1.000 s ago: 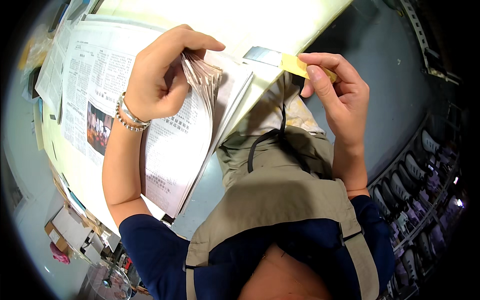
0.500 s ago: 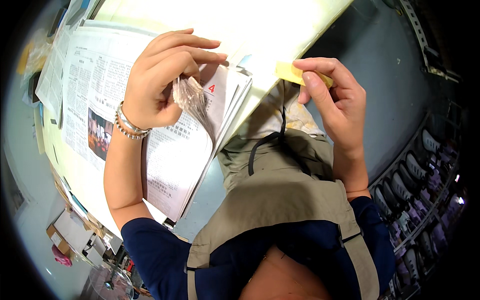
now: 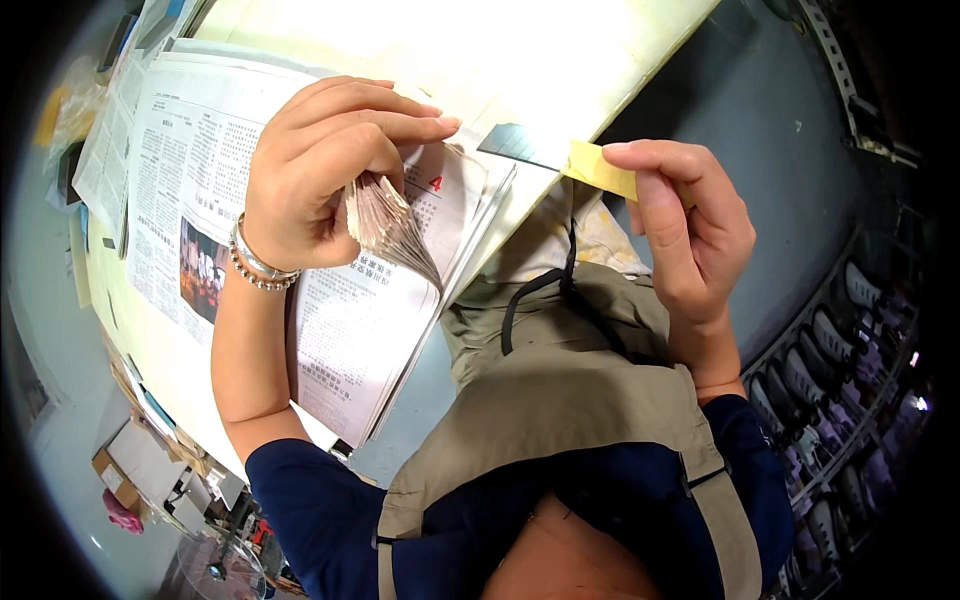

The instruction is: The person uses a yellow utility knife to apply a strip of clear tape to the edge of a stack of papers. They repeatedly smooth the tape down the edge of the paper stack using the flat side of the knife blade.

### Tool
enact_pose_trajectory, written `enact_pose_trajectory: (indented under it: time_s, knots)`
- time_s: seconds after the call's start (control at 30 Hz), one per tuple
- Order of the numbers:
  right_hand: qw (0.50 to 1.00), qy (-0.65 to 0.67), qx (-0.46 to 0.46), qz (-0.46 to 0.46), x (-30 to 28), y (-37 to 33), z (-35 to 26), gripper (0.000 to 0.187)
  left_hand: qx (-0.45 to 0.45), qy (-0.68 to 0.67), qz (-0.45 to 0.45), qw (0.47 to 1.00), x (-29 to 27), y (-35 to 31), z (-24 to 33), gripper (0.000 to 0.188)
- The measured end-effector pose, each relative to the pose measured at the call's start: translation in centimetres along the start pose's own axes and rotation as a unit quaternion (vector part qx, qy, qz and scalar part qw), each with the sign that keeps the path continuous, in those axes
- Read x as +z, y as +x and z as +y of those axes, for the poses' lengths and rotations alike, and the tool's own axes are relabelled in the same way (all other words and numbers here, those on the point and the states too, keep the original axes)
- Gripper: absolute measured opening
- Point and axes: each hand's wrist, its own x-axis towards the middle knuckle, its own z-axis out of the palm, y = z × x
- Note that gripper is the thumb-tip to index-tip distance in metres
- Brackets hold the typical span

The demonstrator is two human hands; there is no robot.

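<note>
My left hand (image 3: 325, 175) is closed around a curled bunch of thin paper sheets (image 3: 385, 225). Their rough, pale edges fan out below its fingers, over a stack of printed newspaper (image 3: 355, 350). The thumb is partly hidden. Off the table's right edge, my right hand (image 3: 685, 215) pinches the yellow handle of a flat scraper (image 3: 600, 170) between thumb and fingers. Its thin, dark, shiny blade points left, above the pale tabletop and apart from the sheets.
More newspaper (image 3: 165, 200) covers the left of the pale table (image 3: 440, 50). Clear plastic bags (image 3: 85, 105) lie at the far left. To the right, beyond the grey floor (image 3: 740, 110), stands a rack of shoe-like items (image 3: 800, 370). Boxes (image 3: 125, 470) are at the lower left.
My right hand has moved slightly right and down with the scraper, whose blade now shows dark instead of glaring. My left hand has dipped a little, still gripping the sheets.
</note>
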Motion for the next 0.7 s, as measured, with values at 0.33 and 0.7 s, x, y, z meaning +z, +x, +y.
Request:
enact_pose_trajectory:
  time_s: [0.33,0.7]
  knots:
    - [0.998,-0.038,-0.050,-0.022,0.13,0.57,-0.53,0.017,-0.026,-0.018,-0.005,0.999,-0.10,-0.28,0.08,0.025]
    - [0.998,-0.057,-0.030,-0.027,0.02,0.68,-1.01,0.017,-0.024,-0.014,-0.005,1.000,-0.07,-0.30,0.14,0.024]
